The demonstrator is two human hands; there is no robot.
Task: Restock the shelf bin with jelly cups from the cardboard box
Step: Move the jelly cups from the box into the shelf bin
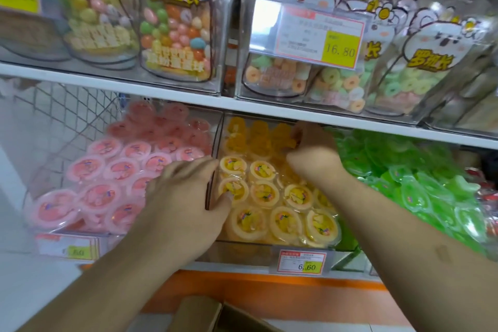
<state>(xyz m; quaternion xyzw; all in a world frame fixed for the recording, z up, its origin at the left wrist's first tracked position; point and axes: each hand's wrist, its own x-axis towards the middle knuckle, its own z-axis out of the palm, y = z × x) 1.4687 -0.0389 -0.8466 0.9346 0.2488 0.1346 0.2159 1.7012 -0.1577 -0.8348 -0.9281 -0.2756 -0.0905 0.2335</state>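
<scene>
A clear shelf bin point(213, 159) in the middle of the lower shelf holds several yellow jelly cups point(280, 221) in rows, lids up. My left hand point(188, 197) rests at the bin's left wall, its fingers straight over the front-left cups and its thumb touching one cup's lid. My right hand point(312, 151) reaches deep into the bin under the upper shelf, fingers curled round a yellow jelly cup at the back. A corner of the cardboard box point(213, 315) shows at the bottom edge, below my arms.
Pink jelly cups point(107, 178) fill the bin to the left and green ones point(420, 183) the bin to the right. The white upper shelf point(242, 105) hangs low over the bins, carrying candy bags. A price tag point(300, 263) marked 6.60 hangs on the bin's front.
</scene>
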